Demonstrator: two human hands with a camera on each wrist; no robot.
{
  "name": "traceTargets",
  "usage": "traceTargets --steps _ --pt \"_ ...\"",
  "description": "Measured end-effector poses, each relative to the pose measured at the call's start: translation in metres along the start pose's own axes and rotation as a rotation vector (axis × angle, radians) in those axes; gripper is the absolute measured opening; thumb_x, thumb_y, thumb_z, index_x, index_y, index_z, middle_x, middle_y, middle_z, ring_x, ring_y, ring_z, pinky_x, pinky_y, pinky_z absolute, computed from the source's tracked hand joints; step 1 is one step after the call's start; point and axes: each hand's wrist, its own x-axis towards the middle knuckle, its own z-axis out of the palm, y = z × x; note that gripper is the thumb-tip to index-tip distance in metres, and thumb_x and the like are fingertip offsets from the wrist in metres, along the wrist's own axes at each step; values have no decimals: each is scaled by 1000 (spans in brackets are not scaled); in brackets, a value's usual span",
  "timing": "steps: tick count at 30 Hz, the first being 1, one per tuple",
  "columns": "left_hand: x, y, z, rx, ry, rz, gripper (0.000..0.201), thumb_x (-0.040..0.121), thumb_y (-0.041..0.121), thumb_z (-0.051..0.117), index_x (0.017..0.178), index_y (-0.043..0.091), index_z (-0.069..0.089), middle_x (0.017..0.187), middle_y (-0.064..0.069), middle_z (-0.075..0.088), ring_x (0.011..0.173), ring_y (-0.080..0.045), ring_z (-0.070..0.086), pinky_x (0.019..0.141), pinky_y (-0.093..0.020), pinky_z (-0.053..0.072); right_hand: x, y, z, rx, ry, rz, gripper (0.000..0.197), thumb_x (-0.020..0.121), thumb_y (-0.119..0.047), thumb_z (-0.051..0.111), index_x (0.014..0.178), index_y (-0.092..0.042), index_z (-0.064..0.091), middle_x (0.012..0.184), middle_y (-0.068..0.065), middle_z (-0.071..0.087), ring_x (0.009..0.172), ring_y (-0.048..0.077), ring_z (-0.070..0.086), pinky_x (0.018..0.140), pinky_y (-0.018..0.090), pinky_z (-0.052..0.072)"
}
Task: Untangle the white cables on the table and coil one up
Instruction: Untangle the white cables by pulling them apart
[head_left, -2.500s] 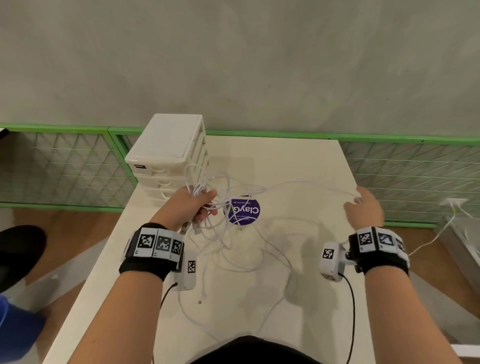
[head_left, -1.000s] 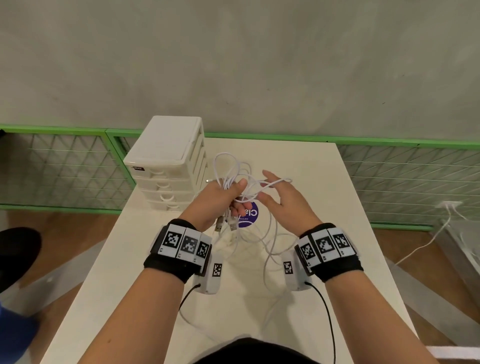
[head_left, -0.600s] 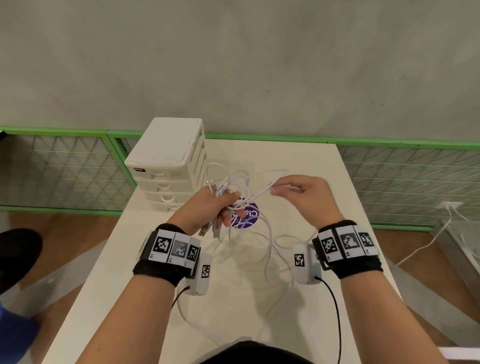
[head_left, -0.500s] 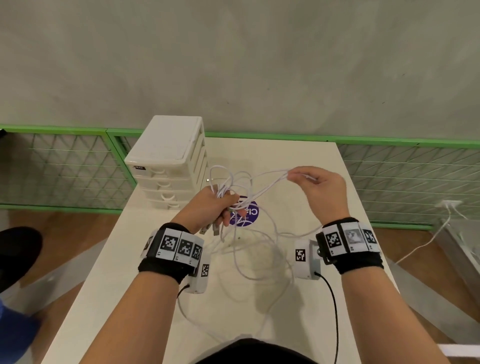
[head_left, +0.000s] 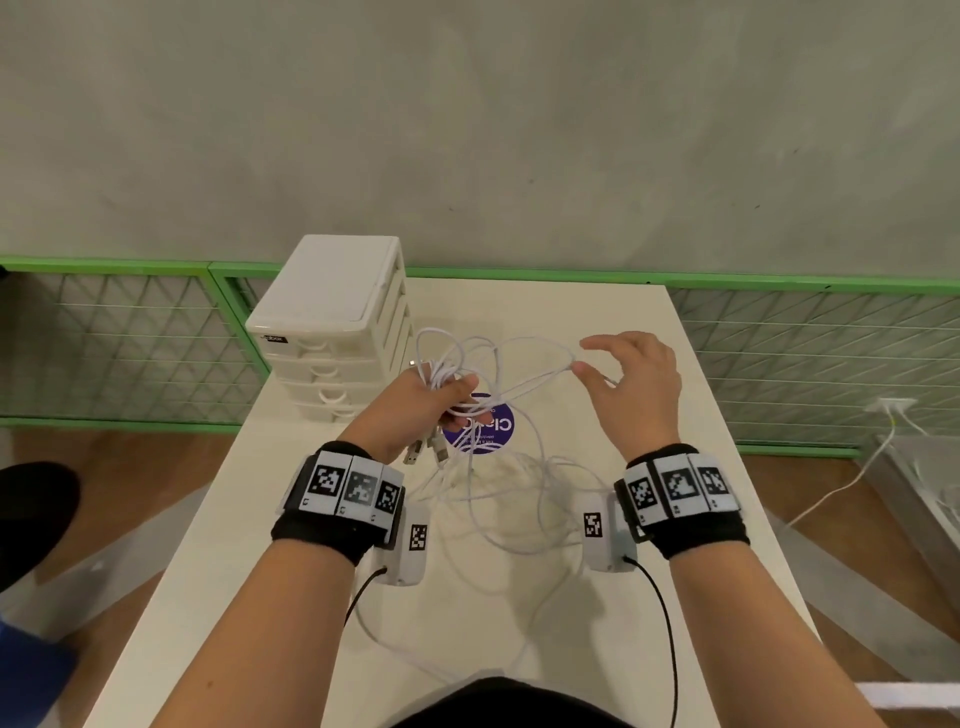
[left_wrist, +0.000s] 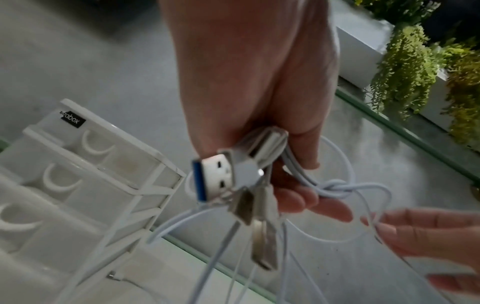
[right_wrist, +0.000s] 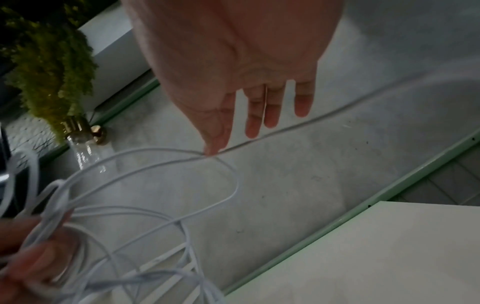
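Above the tabletop (head_left: 545, 306), the left hand (head_left: 415, 410) grips a bunch of cables (head_left: 440, 373), plugs (left_wrist: 215, 176) dangling below. The right hand (head_left: 634, 389) is spread, thumb touching one strand. Slack loops lie on the tabletop beside drawers (head_left: 332, 312).

We see white drawer unit (head_left: 332, 322) at far left, purple round sticker (head_left: 496, 434) near it, green-framed mesh fence (head_left: 119, 338) behind; we also spot trailing green plants (left_wrist: 405, 67) beyond

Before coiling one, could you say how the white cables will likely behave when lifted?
Probably floppy: the white cables sag in loops from the left hand. Likely light: the right hand carries one strand on its thumb.
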Motion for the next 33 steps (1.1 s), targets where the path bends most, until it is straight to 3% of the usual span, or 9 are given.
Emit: traceTargets --steps 4,6,8,11,14,19,23,31,33 --pt "-1 -4 2 -72 -6 -17 26 98 26 52 91 3 62 76 -6 74 53 -8 61 54 -17 48 -13 -16 5 87 248 -159 9 81 -16 62 85 -22 68 86 -2 56 84 13 49 77 30 38" --pt "-1 -3 2 -135 33 -16 28 98 25 51 87 3 63 72 -4 74 53 -9 62 55 -19 49 -23 -25 6 302 154 -214 13 78 -11 55 80 -22 61 71 -5 54 66 7 46 65 21 39" --pt "-2 -1 3 -212 76 -13 30 99 26 50 84 3 63 69 -5 73 53 -9 62 54 -19 49 -37 -34 11 404 -90 -213 14 77 -12 53 80 -23 61 65 -6 56 59 6 49 59 18 41" --pt "-7 5 9 -249 80 -5 37 100 27 47 78 2 64 60 -1 69 48 -6 59 51 -17 48 -52 -39 31 366 -419 -130 27 81 -19 65 108 -22 61 97 -10 65 87 1 59 74 15 44" --pt "-11 11 12 -275 63 -18 41 100 27 46 74 2 64 53 1 66 45 -5 57 49 -15 47 -56 -41 43 318 -489 -113 55 76 -30 74 126 -22 51 111 -8 57 97 2 52 81 12 39" --pt "-16 8 14 -279 7 -58 44 98 31 49 72 0 66 58 -4 67 47 -10 57 48 -17 47 -56 -38 45 173 -388 -109 24 84 -38 65 101 -21 65 82 -16 46 80 8 50 72 22 37" --pt "-13 0 6 -330 86 -65 37 99 28 48 81 0 63 63 -6 70 50 -11 60 49 -18 50 -50 -23 43 223 -296 -53 21 86 -28 66 100 -14 72 92 -3 55 86 15 55 72 19 38" --pt "-12 -8 7 -356 182 -97 38 99 32 48 79 3 60 62 -6 70 47 -12 54 48 -19 46 -31 8 24 286 -264 16 8 87 -12 63 88 -14 71 95 -5 59 92 11 54 82 17 36" --pt "-10 -10 6 -385 207 -107 38 99 34 49 78 3 59 59 -6 68 44 -12 52 46 -20 45 -26 15 17 370 -265 92 14 87 -8 61 84 -19 69 89 -7 63 84 7 59 77 11 40"
